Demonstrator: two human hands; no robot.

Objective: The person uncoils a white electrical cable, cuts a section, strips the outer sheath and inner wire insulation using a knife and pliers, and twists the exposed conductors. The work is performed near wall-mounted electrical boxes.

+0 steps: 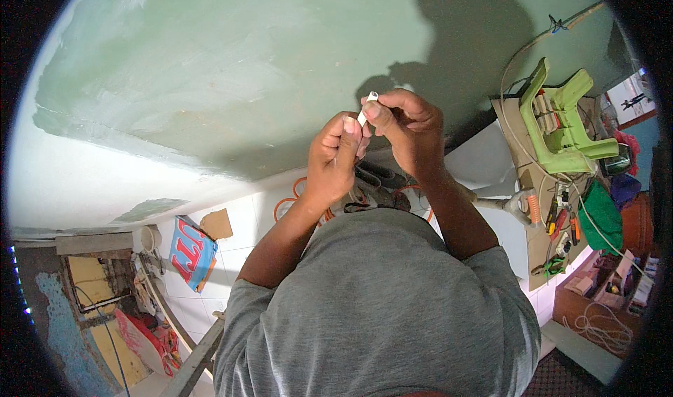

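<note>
In front of the wall, at chest height, both my hands meet on a small white oblong piece (364, 109) with a dark spot at its upper end. My left hand (332, 160) is closed, its thumb and fingers pinching the lower end. From the other side, my right hand (410, 127) grips the upper end between thumb and forefinger. The piece tilts up to the right. Its exact kind is too small to tell, and my fingers cover part of it.
A green-and-white painted wall (231, 67) rises ahead. At right, a green plastic stool (561, 127) rests on a brown board beside several hand tools (559, 221) and a loose cable. Orange tubing (282, 207) lies behind my left forearm. A blue-and-red printed sheet (193, 253) lies on white tiles.
</note>
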